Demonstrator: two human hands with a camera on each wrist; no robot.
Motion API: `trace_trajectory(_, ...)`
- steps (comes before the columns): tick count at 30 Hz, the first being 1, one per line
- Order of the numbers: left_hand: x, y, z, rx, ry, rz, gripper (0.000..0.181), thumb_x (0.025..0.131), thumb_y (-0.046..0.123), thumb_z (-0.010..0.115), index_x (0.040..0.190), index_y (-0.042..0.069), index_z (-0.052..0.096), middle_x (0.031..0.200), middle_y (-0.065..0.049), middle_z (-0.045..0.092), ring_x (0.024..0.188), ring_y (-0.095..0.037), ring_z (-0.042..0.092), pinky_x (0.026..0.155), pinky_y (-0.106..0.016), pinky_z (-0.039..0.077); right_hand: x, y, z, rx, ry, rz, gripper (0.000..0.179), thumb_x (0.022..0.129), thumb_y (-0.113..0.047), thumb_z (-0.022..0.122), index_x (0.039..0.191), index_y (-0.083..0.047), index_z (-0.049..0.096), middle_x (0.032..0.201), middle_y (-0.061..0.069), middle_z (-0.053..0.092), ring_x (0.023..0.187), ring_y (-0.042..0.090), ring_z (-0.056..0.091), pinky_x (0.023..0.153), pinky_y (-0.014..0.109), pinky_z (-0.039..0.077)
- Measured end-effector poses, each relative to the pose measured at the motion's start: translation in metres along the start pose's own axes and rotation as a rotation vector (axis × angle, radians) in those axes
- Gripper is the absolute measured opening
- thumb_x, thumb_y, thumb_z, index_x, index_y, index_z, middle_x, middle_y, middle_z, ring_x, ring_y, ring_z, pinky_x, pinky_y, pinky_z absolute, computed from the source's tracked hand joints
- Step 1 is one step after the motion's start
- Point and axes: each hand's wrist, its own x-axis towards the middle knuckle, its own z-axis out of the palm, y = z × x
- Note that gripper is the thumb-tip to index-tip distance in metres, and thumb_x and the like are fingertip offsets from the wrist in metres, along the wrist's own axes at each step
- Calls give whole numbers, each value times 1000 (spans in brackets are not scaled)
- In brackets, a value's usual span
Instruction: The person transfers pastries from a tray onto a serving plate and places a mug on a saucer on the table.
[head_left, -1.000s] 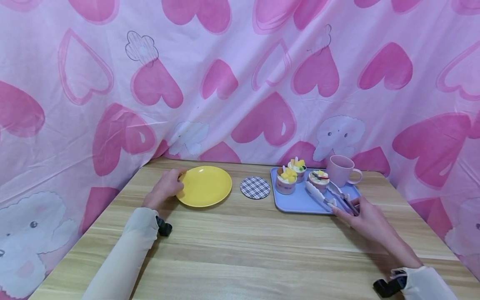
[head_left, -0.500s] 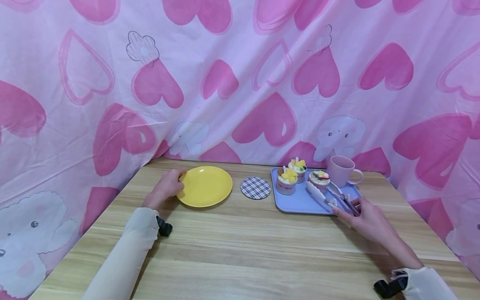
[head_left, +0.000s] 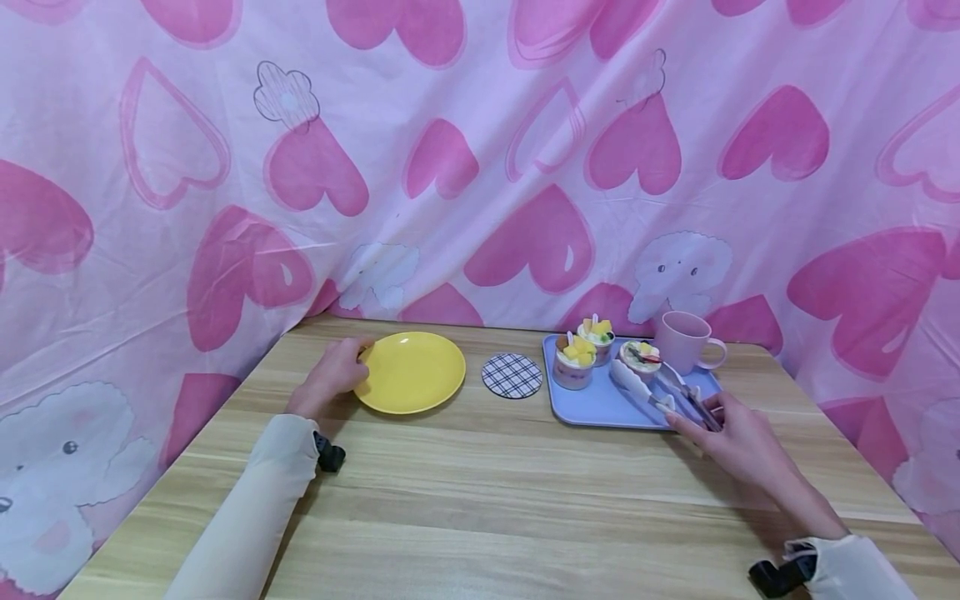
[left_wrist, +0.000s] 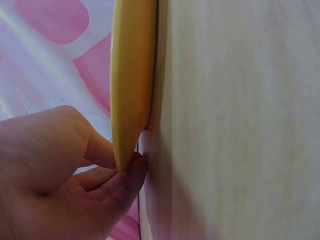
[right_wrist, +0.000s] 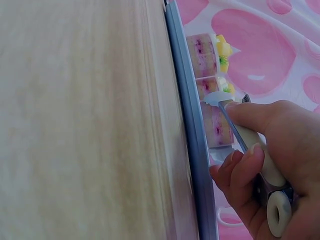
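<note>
My left hand (head_left: 332,377) pinches the rim of a yellow plate (head_left: 409,372). In the left wrist view the thumb lies over the plate's edge and the fingertips are underneath, close to the tabletop. My right hand (head_left: 742,437) grips metal tongs (head_left: 636,385) with pale tips, held low over a blue tray (head_left: 592,411). The tips stand spread on the near side of a cake cup (head_left: 640,356) topped with cream and fruit; whether they touch it I cannot tell. Two more cake cups with yellow fruit cubes, one nearer (head_left: 574,367) and one behind (head_left: 597,337), stand on the tray's left side.
A pink mug (head_left: 682,342) stands at the tray's back right, its handle pointing right. Between plate and tray lies a round checked coaster (head_left: 512,376). The wooden table (head_left: 465,508) ends at a pink heart-patterned curtain (head_left: 435,158) behind.
</note>
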Motion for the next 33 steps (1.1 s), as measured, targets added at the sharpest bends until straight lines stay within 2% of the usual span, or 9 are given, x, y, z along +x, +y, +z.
trace_trajectory(5,2,-1,1,-6,2,7,64,94,-4,54,157,-7,48,154,-30,56,120,-39,57,102,-46,51,-1,-1,1,11,13,-20,87,95,-69,71,132,8,54,90,10,68,76,21,63,59,28,50)
trace_trajectory(11,3,-1,2,-3,3,10,64,94,-4,53,157,-7,48,154,-30,57,121,-39,56,106,-49,50,-1,-2,1,21,56,-51,82,96,-65,72,130,8,57,87,9,70,77,21,63,59,28,50)
trace_trajectory(20,2,2,1,-25,-18,-28,65,96,-5,54,160,-5,45,157,-30,53,123,-40,55,107,-48,52,-1,-4,-1,11,68,-32,84,95,-68,71,130,7,58,100,16,69,89,28,60,60,28,49)
trace_trajectory(24,1,1,1,-17,-15,-22,65,96,-5,54,160,-5,46,156,-30,54,123,-40,56,106,-48,52,-1,-6,-1,15,74,-29,83,95,-69,70,130,6,58,104,19,68,92,29,59,60,28,48)
trace_trajectory(33,2,1,0,-1,-10,-15,65,95,-4,54,159,-5,46,155,-30,55,122,-40,56,103,-46,52,-1,-8,-1,21,120,-56,77,96,-65,72,127,4,60,102,17,67,90,29,58,60,27,45)
